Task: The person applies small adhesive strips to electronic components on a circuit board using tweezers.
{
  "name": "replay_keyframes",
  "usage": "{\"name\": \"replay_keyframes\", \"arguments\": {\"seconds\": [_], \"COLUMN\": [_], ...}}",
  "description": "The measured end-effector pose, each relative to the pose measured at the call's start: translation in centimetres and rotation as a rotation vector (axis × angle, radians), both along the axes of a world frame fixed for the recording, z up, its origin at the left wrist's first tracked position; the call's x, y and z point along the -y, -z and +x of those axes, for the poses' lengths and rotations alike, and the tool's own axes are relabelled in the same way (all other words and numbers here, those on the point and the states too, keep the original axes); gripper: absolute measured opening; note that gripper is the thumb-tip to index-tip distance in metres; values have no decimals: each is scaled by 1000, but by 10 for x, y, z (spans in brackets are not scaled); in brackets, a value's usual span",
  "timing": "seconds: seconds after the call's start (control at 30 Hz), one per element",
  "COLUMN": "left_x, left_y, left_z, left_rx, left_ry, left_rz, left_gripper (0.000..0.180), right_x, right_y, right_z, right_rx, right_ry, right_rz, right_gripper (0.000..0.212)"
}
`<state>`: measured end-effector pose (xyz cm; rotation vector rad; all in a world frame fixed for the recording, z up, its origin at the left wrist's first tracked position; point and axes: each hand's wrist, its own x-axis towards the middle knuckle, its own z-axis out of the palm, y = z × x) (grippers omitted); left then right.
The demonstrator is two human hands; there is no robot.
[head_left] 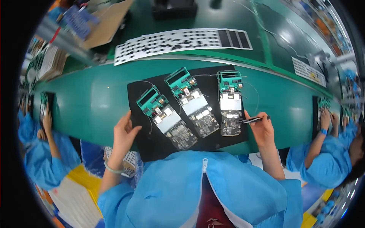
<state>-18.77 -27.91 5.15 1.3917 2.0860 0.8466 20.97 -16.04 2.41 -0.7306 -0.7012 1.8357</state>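
Three circuit board assemblies lie side by side on a black mat (148,142): a left one (178,136), a middle one (207,123) and a right one (230,123). Each has a green frame piece at its far end, a pale panel midway and a dark board nearest me. Thin wires trail from them. My left hand (124,132) rests at the mat's left edge, thumb and fingers apart, holding nothing. In my right hand (262,131) is a pair of black tweezers (255,119), gripped with the tips pointing left at the right assembly's dark board.
A green bench (91,91) carries the mat. Beyond its far ledge lies a white sheet with black squares (182,41), with a black tray (174,9) behind it. Cardboard (110,22) stands at the far left. People in blue work on both sides of me.
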Motion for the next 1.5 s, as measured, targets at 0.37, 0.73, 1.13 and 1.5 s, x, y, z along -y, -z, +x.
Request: {"name": "replay_keyframes", "arguments": {"seconds": [0.37,0.73,1.13,1.5], "left_x": [-149,-198,-139,-143], "left_y": [-29,-10,4,12], "left_z": [72,89,170,174], "left_rx": [-84,80,-552,-452], "left_ry": [633,1133,1292,858], "left_rz": [97,-9,280,444], "left_gripper": [59,63,40,28], "right_x": [-32,-36,-79,-82], "right_y": [29,41,26,31], "right_z": [17,-11,-7,-13], "right_rx": [192,166,243,200], "right_ry": [241,222,137,153], "right_rz": [350,377,292,233], "right_gripper": [17,19,22,25]}}
